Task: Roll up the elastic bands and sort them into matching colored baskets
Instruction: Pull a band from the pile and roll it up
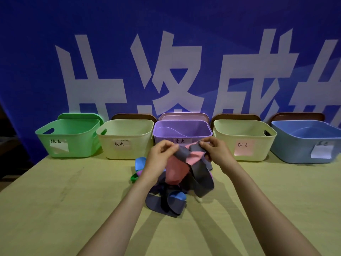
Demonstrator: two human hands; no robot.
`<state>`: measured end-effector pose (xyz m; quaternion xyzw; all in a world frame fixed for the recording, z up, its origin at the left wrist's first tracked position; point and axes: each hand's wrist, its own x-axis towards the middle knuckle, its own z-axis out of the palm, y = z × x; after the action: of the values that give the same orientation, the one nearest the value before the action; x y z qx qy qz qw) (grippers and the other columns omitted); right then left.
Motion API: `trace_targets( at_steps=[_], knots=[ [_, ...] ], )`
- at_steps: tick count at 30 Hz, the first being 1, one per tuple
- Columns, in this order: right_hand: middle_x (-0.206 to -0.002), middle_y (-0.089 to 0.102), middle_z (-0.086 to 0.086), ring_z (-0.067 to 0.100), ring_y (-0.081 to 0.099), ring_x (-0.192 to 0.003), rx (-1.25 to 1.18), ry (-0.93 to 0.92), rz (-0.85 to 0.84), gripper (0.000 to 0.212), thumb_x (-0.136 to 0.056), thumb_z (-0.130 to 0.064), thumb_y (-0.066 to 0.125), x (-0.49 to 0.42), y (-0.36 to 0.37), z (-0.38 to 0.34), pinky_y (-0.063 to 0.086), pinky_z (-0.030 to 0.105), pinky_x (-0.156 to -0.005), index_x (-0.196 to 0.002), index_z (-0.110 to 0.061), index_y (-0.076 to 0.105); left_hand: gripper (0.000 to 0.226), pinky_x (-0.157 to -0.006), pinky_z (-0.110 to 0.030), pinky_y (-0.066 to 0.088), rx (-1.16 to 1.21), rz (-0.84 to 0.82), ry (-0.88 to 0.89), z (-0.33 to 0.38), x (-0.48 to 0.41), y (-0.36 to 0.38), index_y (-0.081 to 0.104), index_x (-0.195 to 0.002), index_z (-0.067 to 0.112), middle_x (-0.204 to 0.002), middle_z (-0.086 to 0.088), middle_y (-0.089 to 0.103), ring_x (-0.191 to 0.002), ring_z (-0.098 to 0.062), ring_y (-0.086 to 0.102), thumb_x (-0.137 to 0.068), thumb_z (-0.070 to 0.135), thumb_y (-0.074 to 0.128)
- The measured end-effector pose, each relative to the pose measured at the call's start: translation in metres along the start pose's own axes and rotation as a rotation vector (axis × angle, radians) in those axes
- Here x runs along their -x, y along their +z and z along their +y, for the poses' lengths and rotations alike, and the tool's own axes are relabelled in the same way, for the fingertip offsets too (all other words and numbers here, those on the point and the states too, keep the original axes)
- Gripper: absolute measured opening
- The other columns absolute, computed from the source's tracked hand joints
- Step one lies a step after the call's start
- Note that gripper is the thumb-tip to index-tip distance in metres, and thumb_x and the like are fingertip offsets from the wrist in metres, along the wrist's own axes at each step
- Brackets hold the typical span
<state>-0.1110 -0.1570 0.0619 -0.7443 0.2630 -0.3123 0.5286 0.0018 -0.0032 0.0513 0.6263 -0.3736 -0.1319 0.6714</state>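
Right now you are at the untangling step: your left hand [160,156] and right hand [215,150] are both raised above the pale wooden desk [73,200], and the fingers [173,147] of each are pinched shut on the top edge of a flat grey elastic band [184,154] that is twisted together with a wide pink elastic band [177,170]. Both bands hang down into the loose pile of grey, blue, green and purple bands [166,202] lying on the desk, just in front of the purple plastic basket [164,139]. Nothing looks rolled yet, so I judge the task is near its start. Your next move calls for pulling one colour free of the other, then rolling it from one end. The grey one would go to the cream plastic basket with the handwritten grey label [140,145], the pink one to the cream plastic basket with the pink paper label [225,145]. Your hands hide where the two bands cross, so I cannot tell which fingers touch pink. A pale curve shows inside the purple basket, and I cannot make out what it is. The light blue plastic basket [295,145] is cut off at the right edge.
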Motion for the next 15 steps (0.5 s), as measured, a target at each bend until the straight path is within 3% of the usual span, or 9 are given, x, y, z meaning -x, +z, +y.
trace_targets(
  at_steps=[3,5,7,9,12,13,15],
  knots=[
    [-0.062,0.052,0.011,0.009,0.049,-0.042,0.214,0.072,-0.115,0.022,-0.098,-0.015,0.053,0.001,-0.002,0.009,0.038,0.021,-0.044,-0.078,-0.007,0.061,0.019,-0.062,-0.013,0.041,0.099,0.105,-0.069,-0.003,-0.007,0.0,0.056,-0.075,0.013,-0.069,0.002,0.055,-0.064,-0.005,0.05,-0.094,0.011,0.058],
    [-0.079,0.06,0.009,0.016,0.055,-0.065,0.323,0.025,-0.121,0.022,-0.098,-0.019,0.052,0.004,0.004,0.013,0.042,0.025,-0.058,-0.097,-0.001,0.065,0.019,-0.061,-0.016,0.04,0.037,0.127,-0.114,-0.009,-0.009,0.0,0.053,-0.076,0.013,-0.072,-0.001,0.055,-0.067,-0.011,0.049,-0.095,0.016,0.057],
    [-0.099,0.063,0.0,0.015,0.057,-0.087,0.165,-0.11,-0.065,0.023,-0.097,-0.022,0.053,0.011,0.008,0.008,0.045,0.025,-0.074,-0.113,-0.008,0.063,0.022,-0.057,-0.017,0.038,-0.044,0.15,-0.147,-0.013,-0.012,0.001,0.05,-0.076,0.014,-0.072,0.0,0.054,-0.064,-0.01,0.048,-0.096,0.021,0.055],
    [-0.106,0.065,-0.009,0.009,0.06,-0.098,0.024,-0.202,-0.174,0.025,-0.091,-0.03,0.061,0.017,0.01,0.003,0.049,0.023,-0.083,-0.113,-0.019,0.063,0.023,-0.061,-0.023,0.037,-0.053,0.138,-0.148,-0.015,-0.014,0.002,0.049,-0.075,0.015,-0.072,-0.001,0.055,-0.066,-0.012,0.048,-0.096,0.022,0.055],
    [-0.092,0.071,-0.01,0.011,0.067,-0.089,0.17,-0.26,-0.305,0.017,-0.082,-0.027,0.074,0.018,0.015,0.006,0.052,0.026,-0.082,-0.097,-0.024,0.068,0.022,-0.066,-0.027,0.04,-0.049,0.126,-0.157,-0.017,-0.014,0.004,0.052,-0.076,0.014,-0.078,-0.006,0.06,-0.071,-0.015,0.052,-0.095,0.023,0.057],
    [-0.084,0.071,-0.008,0.013,0.068,-0.082,0.175,-0.265,-0.277,0.007,-0.083,-0.022,0.073,0.017,0.016,0.008,0.053,0.029,-0.08,-0.089,-0.023,0.069,0.021,-0.065,-0.027,0.04,-0.059,0.15,-0.16,-0.018,-0.015,0.003,0.054,-0.076,0.014,-0.078,-0.007,0.061,-0.07,-0.016,0.053,-0.094,0.023,0.058],
    [-0.074,0.069,-0.006,0.005,0.066,-0.072,0.123,-0.271,-0.187,0.011,-0.088,-0.011,0.066,0.016,0.014,0.006,0.052,0.025,-0.074,-0.081,-0.018,0.066,0.021,-0.065,-0.029,0.04,-0.035,0.238,-0.155,-0.02,-0.02,-0.004,0.056,-0.074,0.014,-0.076,-0.006,0.061,-0.069,-0.016,0.052,-0.093,0.022,0.06]
  ],
)
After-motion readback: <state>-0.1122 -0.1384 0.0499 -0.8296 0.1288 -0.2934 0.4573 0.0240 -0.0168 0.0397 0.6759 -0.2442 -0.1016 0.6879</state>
